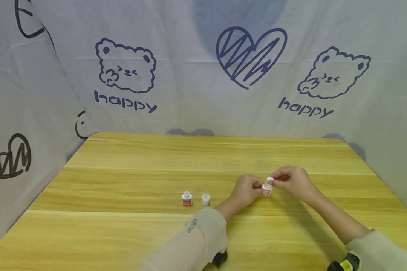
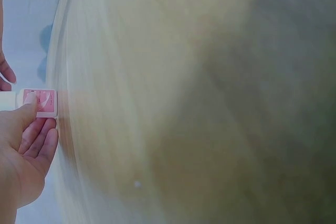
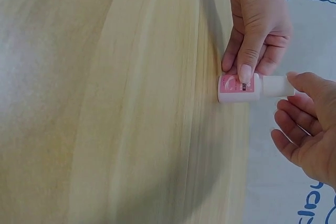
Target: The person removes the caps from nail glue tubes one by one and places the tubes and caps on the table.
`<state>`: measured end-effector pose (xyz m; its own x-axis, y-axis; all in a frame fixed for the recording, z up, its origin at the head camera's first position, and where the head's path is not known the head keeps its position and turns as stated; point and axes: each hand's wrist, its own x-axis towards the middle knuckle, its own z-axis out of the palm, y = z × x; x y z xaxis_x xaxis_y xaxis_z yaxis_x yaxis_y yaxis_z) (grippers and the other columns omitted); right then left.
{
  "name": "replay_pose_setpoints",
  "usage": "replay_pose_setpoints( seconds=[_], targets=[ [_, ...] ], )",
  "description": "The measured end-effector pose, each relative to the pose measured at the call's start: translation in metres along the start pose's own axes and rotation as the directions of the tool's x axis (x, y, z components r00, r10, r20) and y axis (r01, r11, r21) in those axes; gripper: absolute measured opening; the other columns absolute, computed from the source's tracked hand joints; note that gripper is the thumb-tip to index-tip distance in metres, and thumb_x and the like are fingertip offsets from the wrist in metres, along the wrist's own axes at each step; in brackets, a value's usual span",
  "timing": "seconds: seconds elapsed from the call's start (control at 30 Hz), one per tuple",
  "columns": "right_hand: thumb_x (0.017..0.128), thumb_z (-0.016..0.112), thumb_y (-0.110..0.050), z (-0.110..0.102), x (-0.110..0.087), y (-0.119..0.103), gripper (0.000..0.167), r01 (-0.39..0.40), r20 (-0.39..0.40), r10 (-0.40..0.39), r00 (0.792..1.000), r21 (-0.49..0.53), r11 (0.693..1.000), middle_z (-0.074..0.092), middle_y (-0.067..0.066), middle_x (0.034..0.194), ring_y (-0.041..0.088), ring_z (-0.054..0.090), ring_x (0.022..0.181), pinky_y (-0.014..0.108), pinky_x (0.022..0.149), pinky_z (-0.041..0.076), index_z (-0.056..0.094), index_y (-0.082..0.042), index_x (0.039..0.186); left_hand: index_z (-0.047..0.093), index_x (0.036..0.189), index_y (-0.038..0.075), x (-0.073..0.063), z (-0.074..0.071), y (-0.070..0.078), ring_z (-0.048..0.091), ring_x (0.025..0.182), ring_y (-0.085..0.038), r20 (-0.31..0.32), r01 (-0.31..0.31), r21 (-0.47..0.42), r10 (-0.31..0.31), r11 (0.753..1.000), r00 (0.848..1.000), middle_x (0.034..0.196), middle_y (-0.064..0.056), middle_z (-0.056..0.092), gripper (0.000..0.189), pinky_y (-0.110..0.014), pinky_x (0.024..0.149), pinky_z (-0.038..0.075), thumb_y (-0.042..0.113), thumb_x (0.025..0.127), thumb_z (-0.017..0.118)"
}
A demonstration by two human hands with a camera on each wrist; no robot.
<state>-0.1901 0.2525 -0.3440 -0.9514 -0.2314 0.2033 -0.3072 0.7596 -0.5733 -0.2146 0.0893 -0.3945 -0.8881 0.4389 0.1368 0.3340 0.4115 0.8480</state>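
Pinches the pink-labelled bottle [image 3: 234,93] between closed thumb and fingers of the left hand [image 1: 245,190], at the right half of the table [image 1: 325,160]. Pinches its white cap [image 3: 275,86] likewise with the right hand [image 1: 294,181]. Farther left, near each other: a second bottle [image 1: 187,200] and a small white cap-like piece [image 1: 205,200].

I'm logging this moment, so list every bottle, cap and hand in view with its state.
Held bottle: capped, tightness unclear
Fitted cap: on the held bottle
Other bottle: uncapped, upright on the table
Loose cap: off, beside the other bottle
Left hand: grips the held bottle
Right hand: pinches the fitted cap
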Motion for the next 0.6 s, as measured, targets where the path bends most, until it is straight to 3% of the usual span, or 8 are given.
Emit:
replay_pose_setpoints(
  seconds=[0.6],
  targets=[
    [0.082, 0.069, -0.008, -0.0025, 0.0003, -0.0006, 0.010, 0.012, 0.030, -0.012, 0.999, 0.008, 1.000, 0.071, 0.011, 0.085, 0.019, 0.066, 0.076, 0.019, 0.063, 0.052, 0.072, -0.002, 0.089, 0.073, 0.089, 0.001, -0.0009, -0.0016, 0.0018, 0.064, 0.070, -0.003, 0.008, 0.012, 0.000, -0.012, 1.000, 1.000, 0.084, -0.007, 0.073, 0.015, -0.010, 0.062, 0.048, 0.012, 0.079, 0.071]
  ],
)
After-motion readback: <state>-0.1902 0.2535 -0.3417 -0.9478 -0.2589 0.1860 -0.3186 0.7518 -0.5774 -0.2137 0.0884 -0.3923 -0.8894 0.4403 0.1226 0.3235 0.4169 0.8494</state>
